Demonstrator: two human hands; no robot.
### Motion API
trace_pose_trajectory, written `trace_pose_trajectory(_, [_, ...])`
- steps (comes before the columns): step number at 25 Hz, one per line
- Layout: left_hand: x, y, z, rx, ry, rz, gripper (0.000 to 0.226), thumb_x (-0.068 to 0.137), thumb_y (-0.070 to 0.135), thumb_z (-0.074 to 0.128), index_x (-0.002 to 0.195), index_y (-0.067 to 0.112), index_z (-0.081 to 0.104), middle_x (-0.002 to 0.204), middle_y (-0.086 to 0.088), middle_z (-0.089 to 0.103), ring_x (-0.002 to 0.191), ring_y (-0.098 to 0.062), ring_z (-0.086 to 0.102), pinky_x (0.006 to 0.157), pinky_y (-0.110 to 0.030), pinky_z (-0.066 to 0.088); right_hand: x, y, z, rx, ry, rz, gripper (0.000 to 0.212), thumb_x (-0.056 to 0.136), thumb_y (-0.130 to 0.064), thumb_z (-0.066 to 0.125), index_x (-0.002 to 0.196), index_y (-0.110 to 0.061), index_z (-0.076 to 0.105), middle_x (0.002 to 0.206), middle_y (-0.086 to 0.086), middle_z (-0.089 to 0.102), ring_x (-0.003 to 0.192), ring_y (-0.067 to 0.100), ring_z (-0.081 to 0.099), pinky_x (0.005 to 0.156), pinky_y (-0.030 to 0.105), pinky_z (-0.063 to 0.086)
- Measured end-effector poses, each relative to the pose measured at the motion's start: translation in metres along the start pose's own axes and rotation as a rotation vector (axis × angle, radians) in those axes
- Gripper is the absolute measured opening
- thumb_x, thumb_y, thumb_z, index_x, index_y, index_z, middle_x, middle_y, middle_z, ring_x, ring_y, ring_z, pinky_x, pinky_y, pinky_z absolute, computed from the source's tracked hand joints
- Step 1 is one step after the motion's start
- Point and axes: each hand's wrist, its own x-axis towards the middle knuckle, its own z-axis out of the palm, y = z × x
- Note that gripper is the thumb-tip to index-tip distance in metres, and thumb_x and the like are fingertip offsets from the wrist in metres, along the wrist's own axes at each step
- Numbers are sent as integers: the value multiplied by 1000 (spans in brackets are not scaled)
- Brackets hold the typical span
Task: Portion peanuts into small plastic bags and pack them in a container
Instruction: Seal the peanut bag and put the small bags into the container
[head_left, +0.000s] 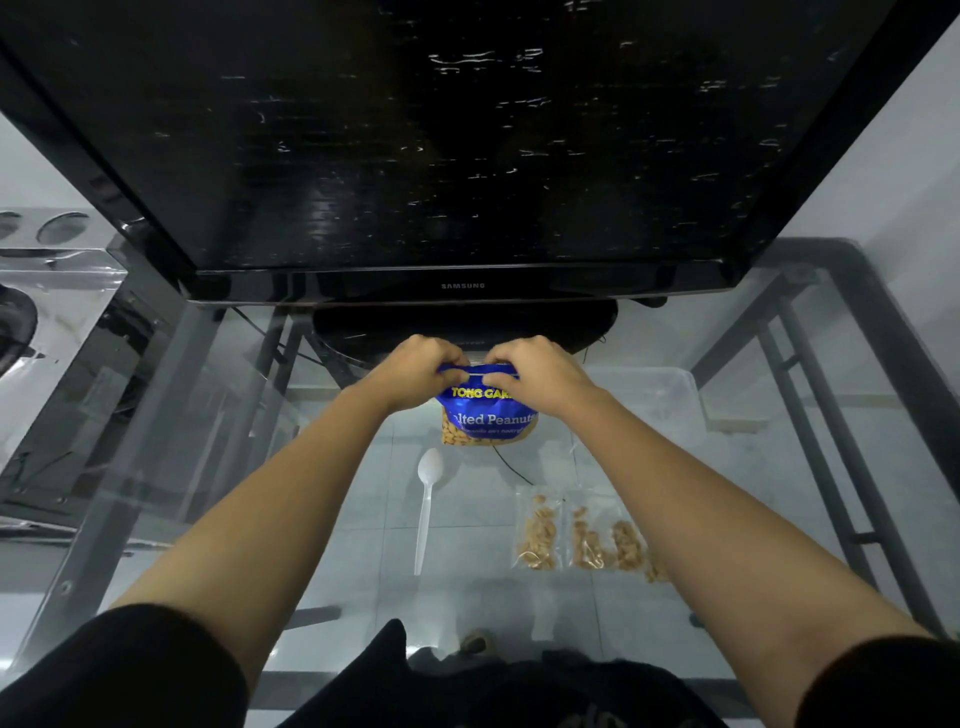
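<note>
A blue bag of salted peanuts (488, 418) stands upright on the glass table. My left hand (415, 371) and my right hand (535, 371) both pinch its top edge, fingertips close together. A white plastic spoon (427, 499) lies flat just in front of the bag. To the right of the spoon lie small clear plastic bags with peanuts inside (540, 530), side by side; my right forearm hides part of the rightmost one. A clear plastic container (670, 400) sits to the right of the peanut bag.
A large black television (462, 156) on a round base stands right behind the bag. The glass table (218, 467) has a dark metal frame along its sides. A clear box stands at the far left. A cable runs under the glass.
</note>
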Motion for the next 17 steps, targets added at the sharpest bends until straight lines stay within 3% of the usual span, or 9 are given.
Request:
trace_pose_trajectory(4, [1, -2, 3, 56, 29, -6, 22, 92, 20, 54, 105, 6, 65, 102, -11, 69, 96, -23, 62, 79, -32, 44, 9, -14, 6, -17, -11, 91, 30, 92, -35, 54, 116, -17, 59, 113, 11, 65, 104, 27, 60, 73, 33, 50])
trace_pose_trajectory(9, [1, 2, 12, 137, 122, 1, 18, 90, 18, 50, 95, 9, 65, 95, -8, 70, 89, -25, 61, 81, -31, 31, 14, -21, 16, -77, 32, 116, 24, 93, -29, 53, 109, -13, 61, 112, 13, 64, 101, 28, 60, 70, 31, 45])
trace_pose_trajectory(17, [-2, -8, 12, 144, 136, -12, 22, 93, 28, 49, 107, 15, 60, 111, -2, 64, 107, -19, 53, 88, -36, 30, 3, 16, -4, 71, -24, 113, 26, 89, -36, 58, 104, -16, 64, 102, 8, 68, 94, 23, 63, 72, 33, 52])
